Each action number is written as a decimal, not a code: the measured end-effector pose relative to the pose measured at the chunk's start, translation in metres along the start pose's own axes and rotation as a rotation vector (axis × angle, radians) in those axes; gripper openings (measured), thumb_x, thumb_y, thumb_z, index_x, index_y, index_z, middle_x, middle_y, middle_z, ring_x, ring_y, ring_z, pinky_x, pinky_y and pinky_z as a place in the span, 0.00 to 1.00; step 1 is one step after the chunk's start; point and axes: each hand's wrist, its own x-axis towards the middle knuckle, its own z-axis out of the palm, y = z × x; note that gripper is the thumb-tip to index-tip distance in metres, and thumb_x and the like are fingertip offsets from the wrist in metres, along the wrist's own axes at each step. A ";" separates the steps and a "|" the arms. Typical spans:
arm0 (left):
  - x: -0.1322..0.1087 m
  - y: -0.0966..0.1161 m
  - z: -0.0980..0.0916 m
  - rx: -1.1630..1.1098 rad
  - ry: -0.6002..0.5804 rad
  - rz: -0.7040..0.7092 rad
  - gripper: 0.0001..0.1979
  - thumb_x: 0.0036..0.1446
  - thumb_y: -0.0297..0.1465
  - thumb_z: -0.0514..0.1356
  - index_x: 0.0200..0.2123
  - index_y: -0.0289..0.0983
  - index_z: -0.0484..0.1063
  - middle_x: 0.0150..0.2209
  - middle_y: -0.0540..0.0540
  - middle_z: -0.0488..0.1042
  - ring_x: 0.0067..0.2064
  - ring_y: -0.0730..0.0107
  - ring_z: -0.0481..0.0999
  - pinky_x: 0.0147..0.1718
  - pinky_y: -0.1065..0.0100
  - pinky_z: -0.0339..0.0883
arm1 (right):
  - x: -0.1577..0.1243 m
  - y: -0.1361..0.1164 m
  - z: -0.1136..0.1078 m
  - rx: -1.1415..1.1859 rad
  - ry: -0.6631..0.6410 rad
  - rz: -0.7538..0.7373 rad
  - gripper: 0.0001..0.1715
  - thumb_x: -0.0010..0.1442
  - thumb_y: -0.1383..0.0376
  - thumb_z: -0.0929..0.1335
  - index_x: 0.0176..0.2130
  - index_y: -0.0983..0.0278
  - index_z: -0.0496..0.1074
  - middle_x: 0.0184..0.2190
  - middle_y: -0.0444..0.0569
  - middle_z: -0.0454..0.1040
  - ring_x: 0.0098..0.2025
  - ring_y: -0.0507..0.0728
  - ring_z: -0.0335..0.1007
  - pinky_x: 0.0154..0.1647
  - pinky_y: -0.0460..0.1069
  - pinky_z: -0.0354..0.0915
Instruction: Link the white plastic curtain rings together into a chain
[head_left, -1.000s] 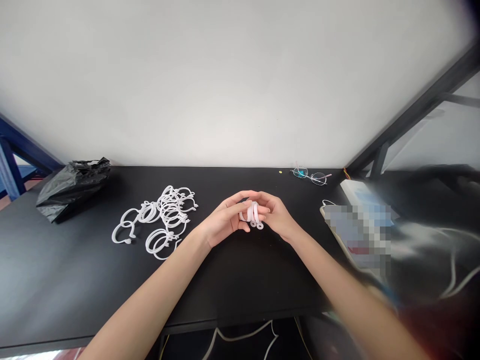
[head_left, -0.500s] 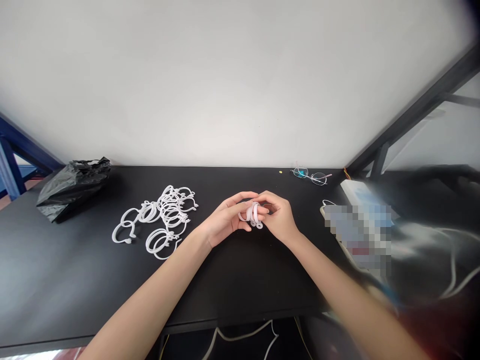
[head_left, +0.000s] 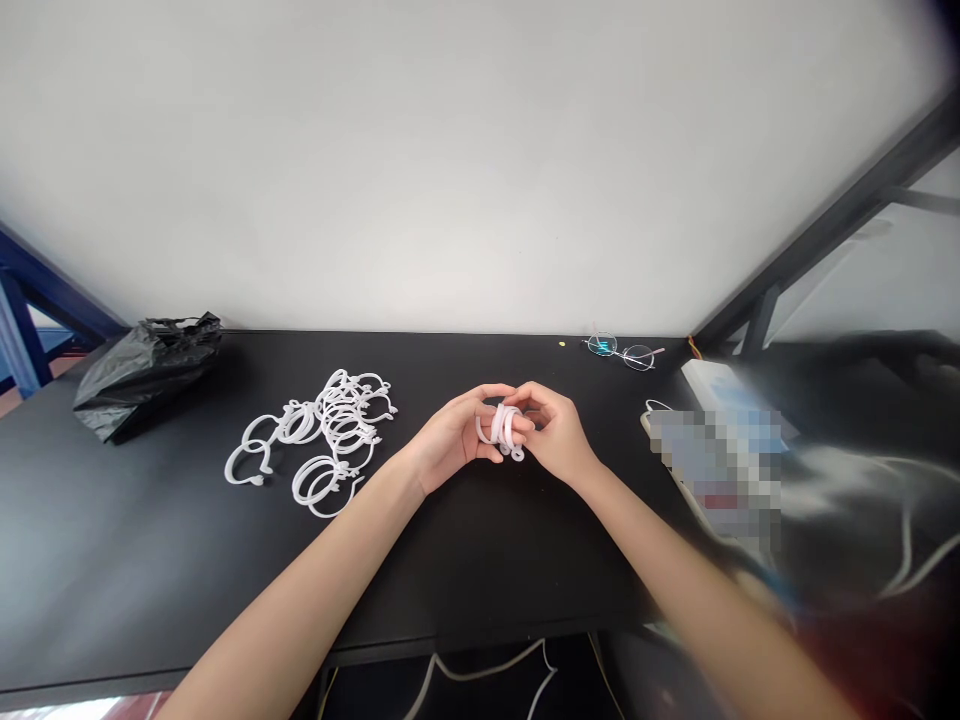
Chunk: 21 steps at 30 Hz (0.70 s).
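Note:
Several white plastic curtain rings (head_left: 502,425) with small eyelets are looped around the fingers of my left hand (head_left: 454,440), which is curled about them above the table's middle. My right hand (head_left: 553,425) meets it from the right, its thumb and fingers closed at the right side of the same rings. The fingertips of both hands nearly touch at the top. Fingers hide part of the rings. More white curtain rings (head_left: 345,425) lie in a loose, overlapping pile to the left of my left hand.
A crumpled black plastic bag (head_left: 150,370) rests on the black table (head_left: 480,580) at the far left. Eyeglasses (head_left: 621,352) lie near the wall. On the right are a partly blurred phone (head_left: 675,455), a white box (head_left: 712,385) and pale cables (head_left: 906,530).
The rings on my left fingers sit closer together, with one band shifted slightly. The right fingers have moved a little; the pile and both arms stay almost in place.

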 end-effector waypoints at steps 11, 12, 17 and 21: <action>0.001 -0.003 -0.001 0.003 0.017 0.012 0.12 0.57 0.26 0.59 0.46 0.36 0.70 0.33 0.45 0.79 0.32 0.70 0.78 0.23 0.76 0.71 | 0.002 0.002 -0.001 0.128 -0.001 0.033 0.09 0.49 0.66 0.74 0.32 0.63 0.71 0.27 0.45 0.73 0.31 0.54 0.73 0.30 0.48 0.69; 0.001 -0.003 -0.001 0.000 0.021 0.014 0.12 0.57 0.26 0.60 0.46 0.36 0.71 0.33 0.46 0.79 0.31 0.71 0.78 0.22 0.77 0.71 | 0.003 0.001 -0.002 0.165 -0.003 0.041 0.10 0.49 0.64 0.75 0.32 0.63 0.72 0.27 0.45 0.73 0.30 0.54 0.73 0.30 0.48 0.69; 0.001 -0.003 -0.001 -0.021 0.071 0.011 0.12 0.56 0.27 0.62 0.45 0.36 0.70 0.31 0.46 0.78 0.29 0.72 0.78 0.20 0.79 0.70 | 0.005 -0.001 -0.002 0.294 -0.020 0.084 0.17 0.46 0.57 0.77 0.30 0.63 0.71 0.28 0.45 0.73 0.31 0.54 0.72 0.30 0.48 0.70; 0.002 -0.003 -0.001 -0.002 0.095 0.006 0.12 0.55 0.25 0.61 0.44 0.36 0.70 0.28 0.47 0.77 0.28 0.73 0.78 0.20 0.79 0.70 | 0.005 -0.002 -0.001 0.283 -0.023 0.088 0.17 0.47 0.56 0.77 0.30 0.63 0.71 0.29 0.46 0.73 0.31 0.54 0.72 0.30 0.49 0.71</action>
